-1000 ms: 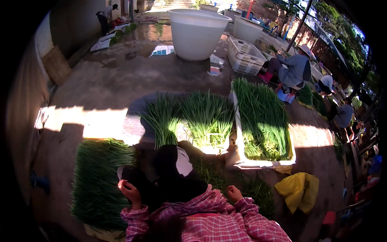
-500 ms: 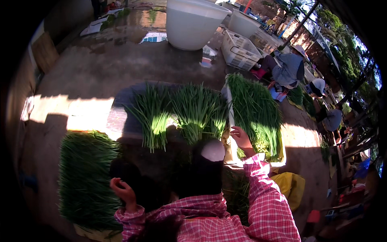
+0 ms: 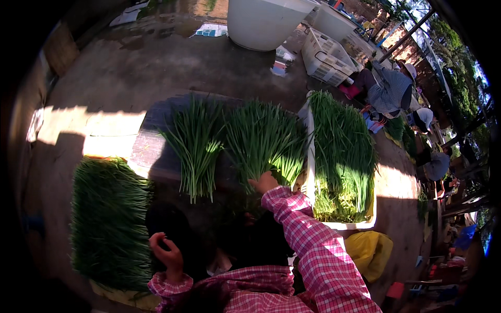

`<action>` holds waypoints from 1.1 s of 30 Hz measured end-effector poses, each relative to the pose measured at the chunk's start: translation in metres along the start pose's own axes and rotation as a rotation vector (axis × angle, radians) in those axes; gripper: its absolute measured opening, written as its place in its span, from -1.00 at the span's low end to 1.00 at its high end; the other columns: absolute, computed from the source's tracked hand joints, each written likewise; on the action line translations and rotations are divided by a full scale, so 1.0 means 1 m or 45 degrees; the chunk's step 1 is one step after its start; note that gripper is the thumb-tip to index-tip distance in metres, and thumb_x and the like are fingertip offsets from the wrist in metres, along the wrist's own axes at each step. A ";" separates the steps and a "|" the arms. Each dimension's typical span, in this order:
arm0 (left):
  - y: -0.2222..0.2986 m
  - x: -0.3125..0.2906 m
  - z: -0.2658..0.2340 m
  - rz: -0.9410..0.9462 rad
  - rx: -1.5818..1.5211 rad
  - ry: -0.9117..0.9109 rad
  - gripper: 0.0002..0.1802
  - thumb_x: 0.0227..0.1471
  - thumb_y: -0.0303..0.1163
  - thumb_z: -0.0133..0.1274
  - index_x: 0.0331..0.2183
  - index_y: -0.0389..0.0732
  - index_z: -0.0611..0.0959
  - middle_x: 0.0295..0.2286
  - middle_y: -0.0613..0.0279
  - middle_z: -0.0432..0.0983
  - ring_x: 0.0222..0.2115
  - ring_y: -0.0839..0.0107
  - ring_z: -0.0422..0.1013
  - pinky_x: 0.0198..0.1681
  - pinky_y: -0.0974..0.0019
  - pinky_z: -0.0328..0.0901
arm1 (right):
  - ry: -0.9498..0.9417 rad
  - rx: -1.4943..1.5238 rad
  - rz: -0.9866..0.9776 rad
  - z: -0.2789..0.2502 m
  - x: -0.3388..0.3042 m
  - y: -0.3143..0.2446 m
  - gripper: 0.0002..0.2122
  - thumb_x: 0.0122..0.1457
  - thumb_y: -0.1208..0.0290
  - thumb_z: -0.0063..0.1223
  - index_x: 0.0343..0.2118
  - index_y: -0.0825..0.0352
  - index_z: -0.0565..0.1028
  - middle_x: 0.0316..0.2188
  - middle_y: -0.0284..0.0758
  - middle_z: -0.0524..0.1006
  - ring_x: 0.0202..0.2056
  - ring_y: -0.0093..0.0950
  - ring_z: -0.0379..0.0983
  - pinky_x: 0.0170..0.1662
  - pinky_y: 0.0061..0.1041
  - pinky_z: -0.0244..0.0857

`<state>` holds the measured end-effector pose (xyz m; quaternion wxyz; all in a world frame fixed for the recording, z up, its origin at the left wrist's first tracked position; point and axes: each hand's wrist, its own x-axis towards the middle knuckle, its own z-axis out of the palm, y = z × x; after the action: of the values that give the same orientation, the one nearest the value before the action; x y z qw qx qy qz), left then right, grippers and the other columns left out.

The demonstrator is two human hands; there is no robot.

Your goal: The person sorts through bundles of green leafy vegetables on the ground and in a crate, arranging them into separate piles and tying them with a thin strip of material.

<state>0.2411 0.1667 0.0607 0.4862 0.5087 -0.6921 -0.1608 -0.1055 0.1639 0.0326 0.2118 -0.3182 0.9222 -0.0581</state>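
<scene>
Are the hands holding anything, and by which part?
The left hand looks empty. The right hand is at the lower end of a green bunch; whether it grips the stalks cannot be told.

In front of you lies a low, dark board [image 3: 146, 143], lit by sun at its left end and shaded elsewhere. Two bunches lie on it side by side, stalks toward you — the small bunch [image 3: 195, 156] and, to its right, the large bunch [image 3: 261, 133]. Around the board you have the floor [image 3: 135, 78], wet at the far side, with a puddle [image 3: 210, 30]. On its left, a yellowish base [image 3: 130, 299] carries a thick pile [image 3: 107, 224] of greens. On your right lies a yellow cloth [image 3: 368, 254]; farther off stand a white tub [image 3: 266, 23] and a basket [image 3: 324, 60].
</scene>
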 end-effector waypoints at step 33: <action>0.081 -0.010 0.009 0.395 0.194 -0.138 -0.71 -0.37 -0.75 -0.16 -0.43 -0.32 0.35 -0.48 0.02 0.25 -0.44 0.11 0.24 -0.39 0.21 0.17 | -0.318 0.303 -0.573 -0.014 0.059 0.040 -0.65 -0.17 0.25 0.01 -0.65 0.55 0.34 -0.81 -0.18 0.31 -0.74 -0.38 0.26 -0.67 -0.40 0.11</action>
<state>0.1891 0.2073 0.1094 0.4272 0.4216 -0.7977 -0.0582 -0.1755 0.1589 0.0153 0.3414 -0.4926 0.7818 -0.1720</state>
